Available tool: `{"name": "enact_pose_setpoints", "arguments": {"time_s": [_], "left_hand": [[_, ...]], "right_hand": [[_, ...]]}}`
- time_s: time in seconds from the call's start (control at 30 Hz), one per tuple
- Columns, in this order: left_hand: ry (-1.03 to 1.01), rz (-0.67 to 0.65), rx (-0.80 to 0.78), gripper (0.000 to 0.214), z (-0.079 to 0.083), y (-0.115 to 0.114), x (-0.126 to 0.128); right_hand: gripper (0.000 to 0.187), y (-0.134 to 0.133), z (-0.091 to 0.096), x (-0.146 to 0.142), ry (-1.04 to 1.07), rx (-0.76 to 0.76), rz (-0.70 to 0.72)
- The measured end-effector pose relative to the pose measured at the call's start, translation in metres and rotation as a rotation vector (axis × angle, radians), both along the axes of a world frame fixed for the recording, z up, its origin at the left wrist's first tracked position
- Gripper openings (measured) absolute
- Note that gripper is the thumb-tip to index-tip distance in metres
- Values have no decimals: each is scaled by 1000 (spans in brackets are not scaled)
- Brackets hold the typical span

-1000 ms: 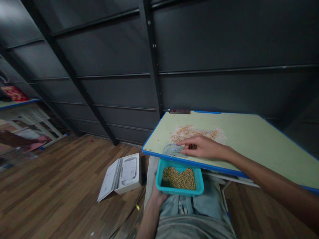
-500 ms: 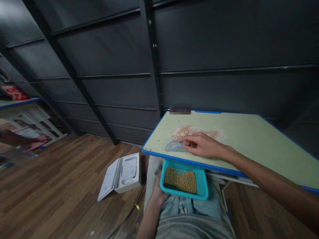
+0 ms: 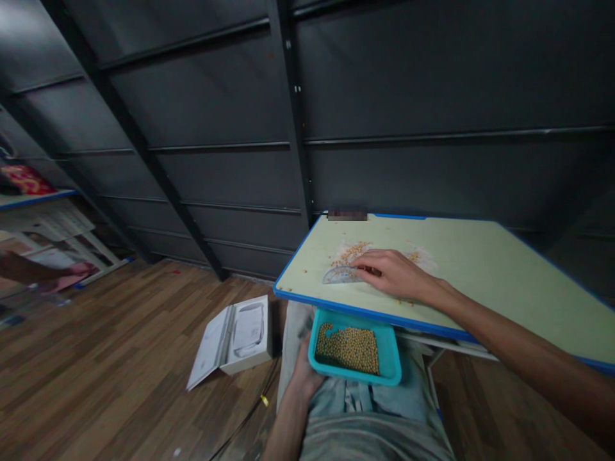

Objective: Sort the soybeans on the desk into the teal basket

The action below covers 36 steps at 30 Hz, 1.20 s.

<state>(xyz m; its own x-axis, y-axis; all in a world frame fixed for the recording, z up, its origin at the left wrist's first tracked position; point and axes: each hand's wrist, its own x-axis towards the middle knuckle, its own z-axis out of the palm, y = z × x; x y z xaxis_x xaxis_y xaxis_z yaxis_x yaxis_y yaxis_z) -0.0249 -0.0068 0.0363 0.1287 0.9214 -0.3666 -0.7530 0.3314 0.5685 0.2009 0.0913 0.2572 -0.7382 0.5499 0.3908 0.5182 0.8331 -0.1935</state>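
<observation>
My right hand [image 3: 387, 272] is over the pale green tabletop, its fingers closed on a clear protractor [image 3: 340, 275]. The protractor's straight edge faces me, and its curved side lies against scattered yellow, bean-like grains [image 3: 353, 253]. More grains and a pale dusting [image 3: 425, 259] show beyond the hand. Below the table's front edge, a turquoise tray [image 3: 391, 358] holds many round tan beans [image 3: 353, 349] over my lap. My left hand [image 3: 306, 371] grips the tray's left side; its fingertips are hidden under the tray.
The table [image 3: 504, 288] has a blue edge and stands against a dark panelled wall [image 3: 432, 77]. An open white box [image 3: 247, 333] lies on the wooden floor, with a black cable [image 3: 250, 413] nearby. At far left, another person's arm [image 3: 29, 269] shows beside a second table.
My right hand and the protractor have shifted slightly away from the table's front edge, up toward the grains. The beans in the tray have shifted at the left. My left hand stays in place.
</observation>
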Motion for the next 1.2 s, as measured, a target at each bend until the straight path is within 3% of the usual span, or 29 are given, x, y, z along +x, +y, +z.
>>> {"name": "enact_pose_setpoints", "arguments": {"time_s": [0.63, 0.87, 1.2], "left_hand": [[6, -18, -3, 44, 8, -1, 3], [-10, 21, -18, 43, 4, -1, 2], [6, -12, 2, 46, 6, -1, 2]], "right_hand": [[26, 1, 2, 2, 22, -18, 2], [20, -2, 6, 1, 69, -144, -37], [19, -5, 7, 0, 78, -174, 61]]}}
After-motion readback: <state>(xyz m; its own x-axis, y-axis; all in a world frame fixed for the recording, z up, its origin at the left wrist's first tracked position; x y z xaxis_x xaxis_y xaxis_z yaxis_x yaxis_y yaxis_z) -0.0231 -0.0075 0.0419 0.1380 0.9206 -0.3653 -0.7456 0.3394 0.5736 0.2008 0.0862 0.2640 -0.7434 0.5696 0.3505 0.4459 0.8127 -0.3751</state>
